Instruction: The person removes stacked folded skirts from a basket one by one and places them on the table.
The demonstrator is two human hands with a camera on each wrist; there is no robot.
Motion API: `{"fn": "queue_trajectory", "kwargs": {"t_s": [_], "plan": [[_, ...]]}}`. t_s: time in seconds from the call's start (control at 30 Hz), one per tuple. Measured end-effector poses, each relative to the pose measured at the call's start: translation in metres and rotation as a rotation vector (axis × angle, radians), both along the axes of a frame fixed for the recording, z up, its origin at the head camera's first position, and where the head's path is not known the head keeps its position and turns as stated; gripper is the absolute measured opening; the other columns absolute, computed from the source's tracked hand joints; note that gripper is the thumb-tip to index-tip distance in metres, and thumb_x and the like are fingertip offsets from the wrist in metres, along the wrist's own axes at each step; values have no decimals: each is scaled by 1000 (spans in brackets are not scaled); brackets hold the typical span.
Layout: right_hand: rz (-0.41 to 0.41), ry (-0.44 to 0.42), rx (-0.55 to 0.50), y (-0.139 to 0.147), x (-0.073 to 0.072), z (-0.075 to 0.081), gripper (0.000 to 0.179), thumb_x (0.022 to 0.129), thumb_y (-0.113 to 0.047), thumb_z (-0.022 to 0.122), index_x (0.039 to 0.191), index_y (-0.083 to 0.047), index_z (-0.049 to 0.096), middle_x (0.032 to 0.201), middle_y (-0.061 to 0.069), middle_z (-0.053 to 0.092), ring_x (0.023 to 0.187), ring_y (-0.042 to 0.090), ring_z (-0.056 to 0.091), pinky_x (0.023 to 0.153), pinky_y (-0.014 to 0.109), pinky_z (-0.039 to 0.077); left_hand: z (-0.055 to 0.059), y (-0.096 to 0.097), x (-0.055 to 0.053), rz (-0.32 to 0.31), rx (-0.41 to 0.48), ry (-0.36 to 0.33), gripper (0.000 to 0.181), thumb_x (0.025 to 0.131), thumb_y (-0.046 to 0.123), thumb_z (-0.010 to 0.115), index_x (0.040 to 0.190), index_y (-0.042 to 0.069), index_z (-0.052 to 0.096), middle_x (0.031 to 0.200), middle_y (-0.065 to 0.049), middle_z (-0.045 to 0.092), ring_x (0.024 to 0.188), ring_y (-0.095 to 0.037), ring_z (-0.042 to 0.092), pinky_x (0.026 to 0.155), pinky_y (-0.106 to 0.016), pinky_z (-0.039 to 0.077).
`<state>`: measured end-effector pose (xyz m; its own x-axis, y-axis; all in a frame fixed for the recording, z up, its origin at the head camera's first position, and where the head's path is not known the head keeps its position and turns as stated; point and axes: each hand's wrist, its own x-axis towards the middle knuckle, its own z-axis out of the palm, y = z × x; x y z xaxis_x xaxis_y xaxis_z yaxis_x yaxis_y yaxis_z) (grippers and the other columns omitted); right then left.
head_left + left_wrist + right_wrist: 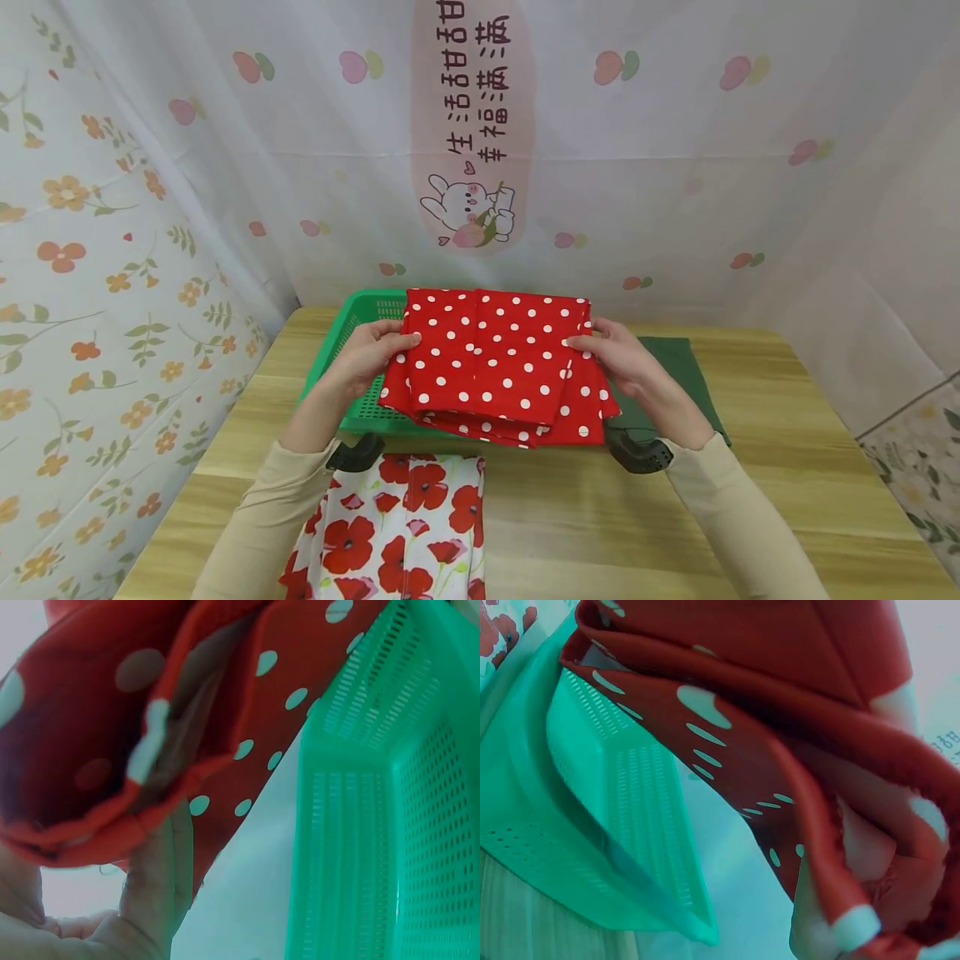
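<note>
A folded red cloth with white polka dots is held up by both hands, one at each side. My left hand pinches its left edge, thumb on the front and fingers behind. On the opposite edge, my right hand grips it the same way. Several layers of the fold show in the left wrist view, where the cloth hangs beside a green plastic basket. In the head view the cloth covers most of that basket, leaving its left rim visible.
A white cloth with red poppies lies folded on the wooden table at the front left. To the right, a dark green cloth lies flat, partly under the right forearm. A printed curtain hangs behind the table.
</note>
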<state>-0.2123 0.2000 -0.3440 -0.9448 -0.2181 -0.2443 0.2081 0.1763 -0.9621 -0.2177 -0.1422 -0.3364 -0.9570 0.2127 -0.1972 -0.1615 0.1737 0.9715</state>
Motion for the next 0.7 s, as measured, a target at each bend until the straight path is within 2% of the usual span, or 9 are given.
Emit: {"fn": "queue_trajectory", "kwargs": {"t_s": [0.27,0.7], "plan": [[-1,16,-56,18,21,-5,59,94,-18,55,135,8,22,99,0,59,83,11,66,74,31,55,-2,17,13,-6,34,17,50,92,15,58,132,-8,40,114,-20,60,82,-12,65,77,-33,54],[-30,6,-91,50,57,-18,59,96,-17,51,136,8,16,97,-3,62,85,12,67,73,32,55,-13,48,26,-66,82,28,46,90,11,61,128,-7,44,110,-20,62,84,-18,66,77,-37,54]]}}
